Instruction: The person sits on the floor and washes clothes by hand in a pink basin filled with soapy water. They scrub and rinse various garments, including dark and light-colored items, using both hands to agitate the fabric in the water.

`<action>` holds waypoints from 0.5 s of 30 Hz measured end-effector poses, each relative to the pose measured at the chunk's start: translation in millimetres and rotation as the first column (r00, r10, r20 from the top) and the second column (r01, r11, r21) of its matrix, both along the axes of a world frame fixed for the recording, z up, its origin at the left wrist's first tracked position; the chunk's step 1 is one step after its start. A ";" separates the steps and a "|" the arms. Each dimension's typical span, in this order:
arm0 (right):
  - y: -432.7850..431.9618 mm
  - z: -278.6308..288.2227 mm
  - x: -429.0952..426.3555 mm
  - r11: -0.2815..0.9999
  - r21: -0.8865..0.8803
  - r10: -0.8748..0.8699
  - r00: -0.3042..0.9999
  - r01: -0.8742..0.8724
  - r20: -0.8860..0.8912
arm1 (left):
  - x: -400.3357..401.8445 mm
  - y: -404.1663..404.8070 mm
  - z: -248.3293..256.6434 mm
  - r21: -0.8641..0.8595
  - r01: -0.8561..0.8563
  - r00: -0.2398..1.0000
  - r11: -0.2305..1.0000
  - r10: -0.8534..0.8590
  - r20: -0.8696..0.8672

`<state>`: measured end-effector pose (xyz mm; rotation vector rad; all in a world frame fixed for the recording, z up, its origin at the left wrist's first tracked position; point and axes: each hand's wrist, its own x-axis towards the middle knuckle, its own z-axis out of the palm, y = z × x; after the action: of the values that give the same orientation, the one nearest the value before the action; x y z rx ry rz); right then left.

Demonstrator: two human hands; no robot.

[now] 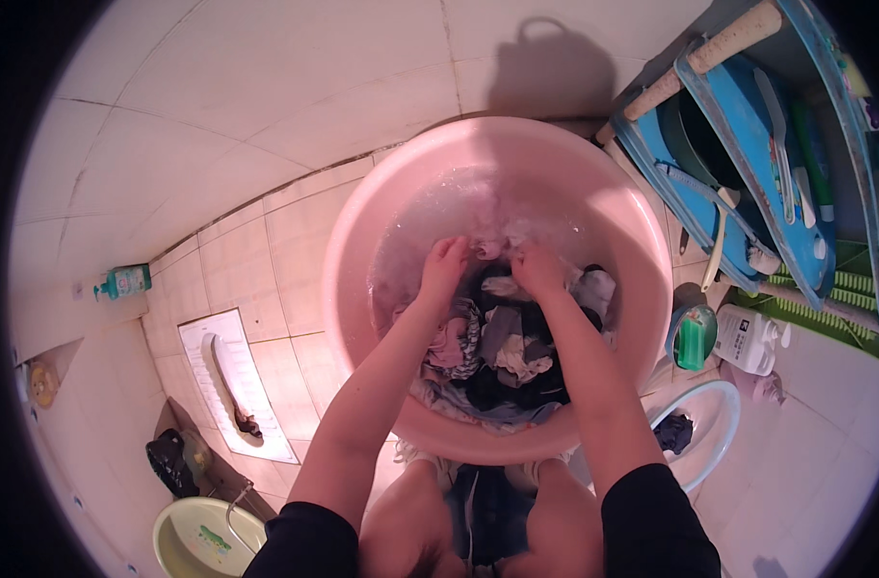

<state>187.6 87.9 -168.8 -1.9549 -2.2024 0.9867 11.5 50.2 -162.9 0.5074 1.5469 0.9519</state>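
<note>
A large pink plastic tub (352, 217) of cloudy water stands before me, between my knees and the wall. My left hand (445, 264) and my right hand (539, 269) are over its middle, fingers curled at the water. Between them a pale pink wet cloth (488, 248) is pinched, partly under the surface, so its shape is hidden. Nearer to me lies a heap of wet laundry: a pink garment (448, 343), a checked cloth (469, 339), a cream crumpled cloth (522, 359) and dark fabric (493, 397). A whitish cloth (596, 289) rests by my right wrist.
At right stand a blue shelf rack (735, 108) with brushes, a green soap bar (691, 343) in a bowl, a white jug (743, 339) and a blue-rimmed basin (732, 426). At left are a squat toilet (266, 412), a pump bottle (127, 282) and a yellowish basin (168, 535).
</note>
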 end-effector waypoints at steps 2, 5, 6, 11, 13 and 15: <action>13.9 16.5 -7.1 0.921 -0.135 -0.385 0.905 0.365 -0.181 | 7.6 7.1 -9.7 -0.258 -0.277 0.899 0.926 0.344 0.269; 1.8 69.6 -34.5 0.954 -0.076 -0.283 0.782 0.292 -0.555 | 15.2 9.4 14.5 -0.350 -0.214 0.802 0.912 0.369 0.470; -15.3 92.1 -44.9 0.969 -0.004 -0.202 0.785 0.246 -0.586 | 14.9 12.5 31.1 -0.305 -0.163 0.761 0.938 0.316 0.567; -70.5 172.2 -87.8 0.923 0.369 0.162 0.756 0.112 -0.635 | 15.8 -6.2 126.2 0.182 -0.055 0.778 0.982 -0.072 0.624; -77.6 180.4 -91.3 0.878 0.475 0.295 0.728 0.049 -0.619 | 16.6 -16.7 146.0 0.365 -0.074 0.789 0.928 -0.170 0.590; -73.3 174.7 -84.0 0.783 0.599 0.320 0.719 0.166 -0.617 | 16.0 -24.5 153.1 0.622 -0.125 0.751 0.773 -0.336 0.568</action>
<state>103.6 14.6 5.9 -0.9572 -1.8134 0.6845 27.5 25.7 -9.8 0.6322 0.5082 1.3776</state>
